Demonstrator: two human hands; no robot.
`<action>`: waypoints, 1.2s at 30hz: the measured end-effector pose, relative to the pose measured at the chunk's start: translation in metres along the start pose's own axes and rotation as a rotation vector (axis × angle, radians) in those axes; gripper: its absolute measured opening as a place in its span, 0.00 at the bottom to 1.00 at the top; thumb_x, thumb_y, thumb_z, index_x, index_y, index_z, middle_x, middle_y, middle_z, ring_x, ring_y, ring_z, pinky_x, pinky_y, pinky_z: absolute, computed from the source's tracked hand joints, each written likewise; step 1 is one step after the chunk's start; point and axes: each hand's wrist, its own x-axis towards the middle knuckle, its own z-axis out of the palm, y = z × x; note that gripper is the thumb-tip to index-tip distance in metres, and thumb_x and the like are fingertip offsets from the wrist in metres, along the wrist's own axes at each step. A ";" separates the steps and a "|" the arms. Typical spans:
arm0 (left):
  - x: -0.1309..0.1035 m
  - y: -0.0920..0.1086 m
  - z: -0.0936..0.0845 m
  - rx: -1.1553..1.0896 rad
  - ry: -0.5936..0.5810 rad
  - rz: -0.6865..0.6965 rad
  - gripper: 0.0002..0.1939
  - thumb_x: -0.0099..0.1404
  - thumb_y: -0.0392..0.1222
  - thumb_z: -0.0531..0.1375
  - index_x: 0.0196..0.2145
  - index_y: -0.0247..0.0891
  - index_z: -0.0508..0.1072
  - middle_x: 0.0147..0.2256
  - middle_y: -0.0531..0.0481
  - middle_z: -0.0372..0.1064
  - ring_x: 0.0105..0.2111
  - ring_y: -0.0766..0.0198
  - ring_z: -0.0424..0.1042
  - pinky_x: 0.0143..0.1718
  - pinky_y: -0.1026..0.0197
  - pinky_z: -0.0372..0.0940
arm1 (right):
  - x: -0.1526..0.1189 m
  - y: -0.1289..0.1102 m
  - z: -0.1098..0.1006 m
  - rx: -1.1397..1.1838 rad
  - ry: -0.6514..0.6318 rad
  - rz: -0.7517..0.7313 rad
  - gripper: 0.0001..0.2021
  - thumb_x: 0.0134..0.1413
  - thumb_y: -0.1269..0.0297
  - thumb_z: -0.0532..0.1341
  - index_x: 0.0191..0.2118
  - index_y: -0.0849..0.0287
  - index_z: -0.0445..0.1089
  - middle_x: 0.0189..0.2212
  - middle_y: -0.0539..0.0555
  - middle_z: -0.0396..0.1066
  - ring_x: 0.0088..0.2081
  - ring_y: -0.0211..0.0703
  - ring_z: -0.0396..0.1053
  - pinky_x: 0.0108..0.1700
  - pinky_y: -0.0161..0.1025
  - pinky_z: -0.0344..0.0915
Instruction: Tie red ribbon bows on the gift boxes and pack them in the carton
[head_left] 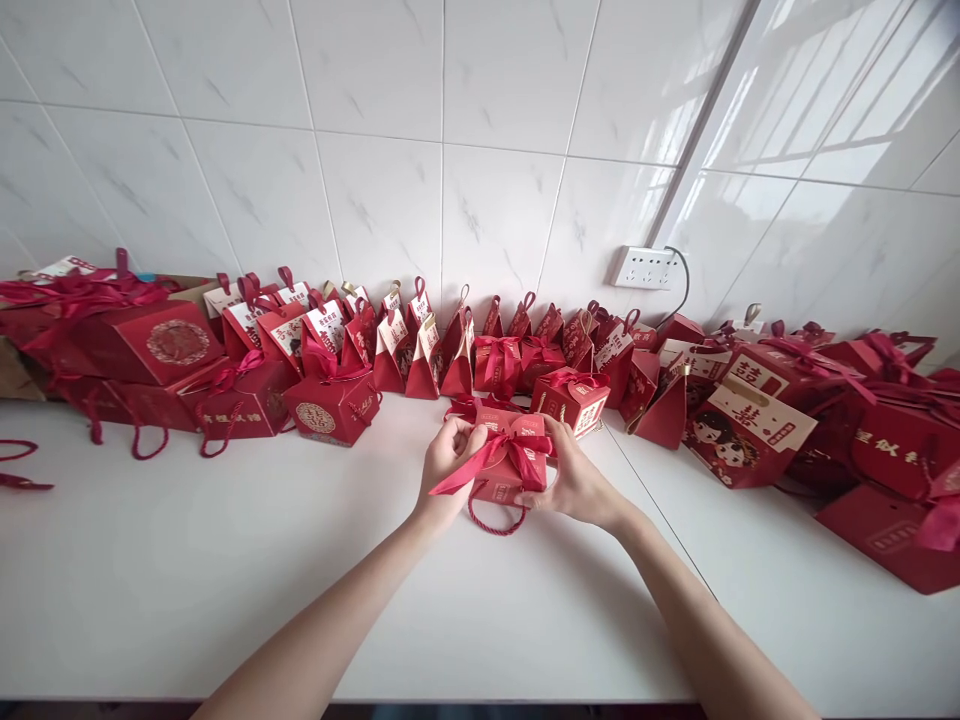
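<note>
A small red gift box with a ribbon bow on top is between my two hands, over the white table. My left hand is closed at the box's left side, by the ribbon's long tail. On the right side, my right hand grips the box with its thumb near the lower front corner. A twisted red cord handle hangs in a loop at the front. Right behind stand another bowed red box with a cream label and a partly hidden red one.
Rows of red gift boxes line the tiled wall. Larger boxes are piled at the left and right. A white power strip with a dark cable is on the wall. A loose red cord lies at the far left.
</note>
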 end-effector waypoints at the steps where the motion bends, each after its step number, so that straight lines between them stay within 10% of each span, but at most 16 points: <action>1: -0.001 0.000 0.000 0.009 0.013 0.048 0.15 0.61 0.51 0.56 0.24 0.39 0.59 0.21 0.58 0.54 0.22 0.70 0.56 0.25 0.66 0.54 | 0.000 0.000 0.000 -0.016 0.036 -0.046 0.47 0.35 0.57 0.71 0.60 0.55 0.46 0.51 0.63 0.54 0.55 0.60 0.58 0.54 0.60 0.60; 12: -0.017 0.004 -0.001 0.473 0.076 1.144 0.05 0.60 0.36 0.60 0.29 0.39 0.66 0.23 0.57 0.56 0.26 0.68 0.58 0.37 0.59 0.58 | -0.001 -0.007 0.011 -0.049 0.315 -0.349 0.47 0.44 0.57 0.68 0.63 0.51 0.37 0.56 0.66 0.47 0.58 0.60 0.55 0.49 0.56 0.69; 36: -0.017 0.008 -0.002 0.382 0.063 1.149 0.06 0.59 0.35 0.60 0.28 0.39 0.66 0.22 0.56 0.55 0.26 0.68 0.58 0.34 0.60 0.59 | -0.003 -0.006 0.012 -0.055 0.342 -0.324 0.49 0.43 0.56 0.69 0.64 0.51 0.36 0.58 0.67 0.45 0.58 0.60 0.57 0.47 0.55 0.71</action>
